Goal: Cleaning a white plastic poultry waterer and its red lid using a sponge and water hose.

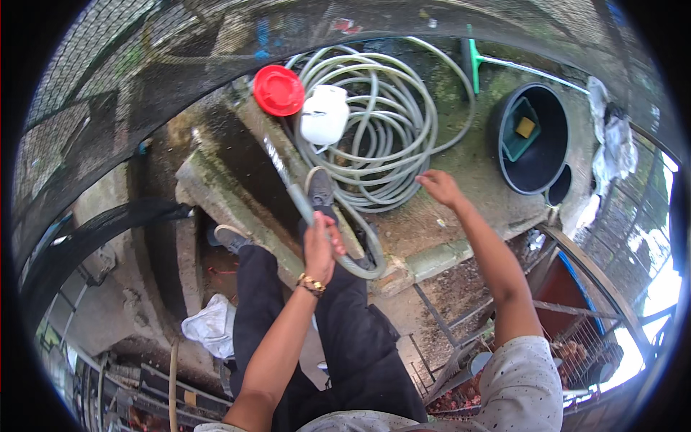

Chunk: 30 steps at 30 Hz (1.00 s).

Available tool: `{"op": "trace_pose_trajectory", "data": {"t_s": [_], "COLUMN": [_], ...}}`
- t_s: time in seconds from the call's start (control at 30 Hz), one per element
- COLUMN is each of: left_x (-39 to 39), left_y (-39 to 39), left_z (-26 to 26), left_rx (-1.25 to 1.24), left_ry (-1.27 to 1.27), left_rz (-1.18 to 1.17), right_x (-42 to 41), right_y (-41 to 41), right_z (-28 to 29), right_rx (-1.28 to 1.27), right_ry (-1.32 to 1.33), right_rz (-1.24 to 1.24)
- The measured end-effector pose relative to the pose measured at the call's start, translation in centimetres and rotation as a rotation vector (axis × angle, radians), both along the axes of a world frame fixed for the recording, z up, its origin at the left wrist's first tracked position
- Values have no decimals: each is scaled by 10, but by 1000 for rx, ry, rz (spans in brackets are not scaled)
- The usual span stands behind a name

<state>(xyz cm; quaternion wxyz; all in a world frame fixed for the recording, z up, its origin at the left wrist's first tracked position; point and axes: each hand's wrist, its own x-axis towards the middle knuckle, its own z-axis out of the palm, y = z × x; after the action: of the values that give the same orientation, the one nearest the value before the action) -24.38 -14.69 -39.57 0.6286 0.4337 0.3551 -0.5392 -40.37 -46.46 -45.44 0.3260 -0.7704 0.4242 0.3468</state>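
Note:
My left hand (322,245) is wrapped around a grey-green garden hose (302,202), below its free end. A bright streak of water (276,160) leaves that end toward the concrete drainage channel (227,135). Behind my hand the hose bends in a loop beside my shoe and runs to a large coil of hose (388,124) on the wet concrete floor. At the coil's lower right edge hangs my right hand (441,188), fingers loosely bent, holding nothing I can see. A white plastic jug (325,116) rests on the coil's left side, next to a red round lid or basin (278,90).
A black tub (556,135) at right holds a green basin (515,146) and a yellow sponge (524,127). Behind it lies a green floor squeegee (476,59). Low concrete kerbs (243,216) flank my feet. Dark netting (189,92) hangs ahead; wire cages (572,324) stand at lower right.

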Motion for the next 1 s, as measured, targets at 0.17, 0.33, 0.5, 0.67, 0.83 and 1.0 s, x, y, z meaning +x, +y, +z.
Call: {"op": "trace_pose_trajectory", "data": {"t_s": [0.17, 0.33, 0.5, 0.67, 0.83, 1.0], "left_x": [5, 57, 134, 191, 186, 186], "left_y": [0, 0, -14, -61, -72, -78], "left_z": [-41, -71, -163, -284, -359, -369], "left_rx": [-101, -91, 211, 310, 725, 569], "left_ry": [47, -252, -1072, -1556, -1626, -1605], "left_rz": [-181, -915, -1727, -1660, -2000, -2184], "right_x": [149, 166, 151, 163, 165, 166], "right_y": [200, 183, 147, 129, 119, 104], "right_z": [-21, -44, -89, -106, -130, -140], "right_rx": [919, 694, 595, 657, 567, 626], "right_ry": [-338, -525, -368, -377, -427, -345], "right_rz": [-816, -843, -653, -494, -430, -451]}}
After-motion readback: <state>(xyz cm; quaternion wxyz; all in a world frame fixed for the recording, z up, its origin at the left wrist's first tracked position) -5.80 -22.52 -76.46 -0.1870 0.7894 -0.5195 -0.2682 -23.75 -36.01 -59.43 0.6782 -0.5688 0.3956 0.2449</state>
